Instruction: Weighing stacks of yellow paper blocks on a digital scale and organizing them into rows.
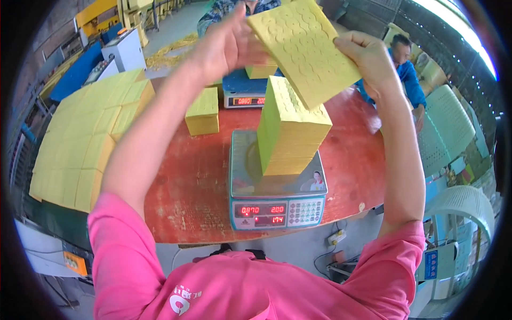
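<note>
My right hand (368, 61) pinches the right edge of a thin yellow sheet of joss paper (304, 50), stamped with rows of coin-like rings. The paper is raised and tilted over a tall stack of the same joss paper (293, 144). That stack stands on the metal platform of a digital scale (242, 178), whose red digits are lit. At the paper's left edge is my left hand (226, 48), its thumb raised and fingers spread, slightly blurred; it does not grip the paper.
A red table (186, 181) carries a short yellow stack (202, 117) and a second scale (234, 100). Large yellow stacks (80, 133) fill the left. A person in camouflage (210, 18) is opposite; another in blue (410, 80) sits at right, near a green chair (445, 125).
</note>
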Tool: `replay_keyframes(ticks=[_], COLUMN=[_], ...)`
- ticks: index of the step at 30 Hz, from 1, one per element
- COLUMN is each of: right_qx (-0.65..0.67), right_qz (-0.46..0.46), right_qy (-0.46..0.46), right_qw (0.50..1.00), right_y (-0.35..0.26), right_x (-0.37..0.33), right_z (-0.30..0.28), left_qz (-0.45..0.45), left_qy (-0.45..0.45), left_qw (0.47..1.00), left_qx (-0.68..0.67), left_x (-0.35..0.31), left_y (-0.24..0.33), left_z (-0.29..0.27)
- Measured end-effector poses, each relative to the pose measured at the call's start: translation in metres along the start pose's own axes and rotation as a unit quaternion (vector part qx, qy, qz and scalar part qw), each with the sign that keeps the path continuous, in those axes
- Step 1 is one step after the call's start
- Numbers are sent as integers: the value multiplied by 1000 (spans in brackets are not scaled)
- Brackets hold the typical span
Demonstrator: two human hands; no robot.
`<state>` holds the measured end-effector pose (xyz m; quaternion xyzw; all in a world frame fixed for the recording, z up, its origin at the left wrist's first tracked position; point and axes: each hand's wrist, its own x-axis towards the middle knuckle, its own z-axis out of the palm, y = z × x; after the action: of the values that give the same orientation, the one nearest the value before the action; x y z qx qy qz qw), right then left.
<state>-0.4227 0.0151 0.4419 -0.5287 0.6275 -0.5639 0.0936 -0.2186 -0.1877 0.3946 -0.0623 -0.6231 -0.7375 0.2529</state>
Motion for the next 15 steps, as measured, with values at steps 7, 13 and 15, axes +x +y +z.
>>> replay_keyframes(ticks=[7,13,15], right_qx=[131,110,82], right_qz=[202,223,229], right_qy=[40,3,-18], right_qw=[970,969,970], right_y=[82,95,98], right_x=[-16,-31,-34], right_z=[15,12,9], left_qz=[-188,-257,-267], left_qy=[58,103,106], left_qw=[980,958,953], left_qx=[31,77,94], left_x=[-13,-5,-4], left_y=[-61,-74,-79], left_z=[29,18,18])
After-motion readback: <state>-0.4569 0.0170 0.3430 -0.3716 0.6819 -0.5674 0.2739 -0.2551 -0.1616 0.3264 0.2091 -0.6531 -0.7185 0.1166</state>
